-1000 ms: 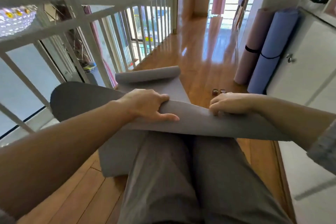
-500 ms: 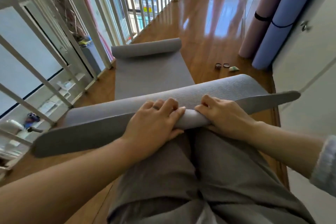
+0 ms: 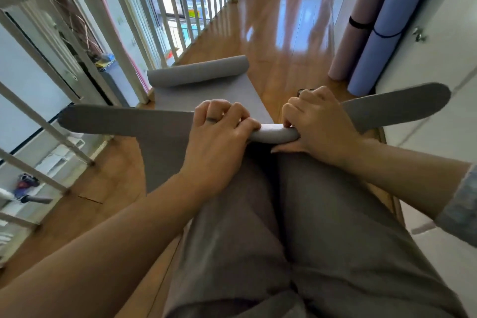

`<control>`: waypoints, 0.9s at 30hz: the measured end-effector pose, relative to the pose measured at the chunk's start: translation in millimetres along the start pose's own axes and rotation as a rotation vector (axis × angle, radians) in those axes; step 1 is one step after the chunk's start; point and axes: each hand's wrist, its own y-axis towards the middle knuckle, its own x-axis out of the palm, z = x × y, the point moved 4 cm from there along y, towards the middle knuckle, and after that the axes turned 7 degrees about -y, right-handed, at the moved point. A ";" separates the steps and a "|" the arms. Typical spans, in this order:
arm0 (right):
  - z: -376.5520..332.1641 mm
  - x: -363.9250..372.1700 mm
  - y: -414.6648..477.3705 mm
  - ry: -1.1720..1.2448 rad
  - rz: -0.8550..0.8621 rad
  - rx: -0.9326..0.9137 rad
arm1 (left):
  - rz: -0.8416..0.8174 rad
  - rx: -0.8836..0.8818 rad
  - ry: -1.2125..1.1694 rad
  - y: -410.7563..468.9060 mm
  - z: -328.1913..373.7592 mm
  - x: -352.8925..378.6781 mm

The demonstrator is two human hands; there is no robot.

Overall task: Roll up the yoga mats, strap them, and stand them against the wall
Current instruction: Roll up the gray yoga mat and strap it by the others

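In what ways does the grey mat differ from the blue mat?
The grey mat lies on the floor, mostly flat, its near end gripped in a small roll by the left hand and right hand. The blue mat is fully rolled and stands on end. The blue mat has a dark strap around it, while the grey mat shows none. Both are yoga mats.

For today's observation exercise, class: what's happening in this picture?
A person grips the near end of a grey yoga mat with the left hand and right hand, curling it into a tight roll over their knees. The rest lies on the floor, far end curled. A pink mat and a blue mat stand strapped on the right.
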 end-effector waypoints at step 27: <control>-2.8 11.9 -94.2 0.350 -0.094 0.226 | -0.353 0.023 -0.485 -35.7 37.2 41.5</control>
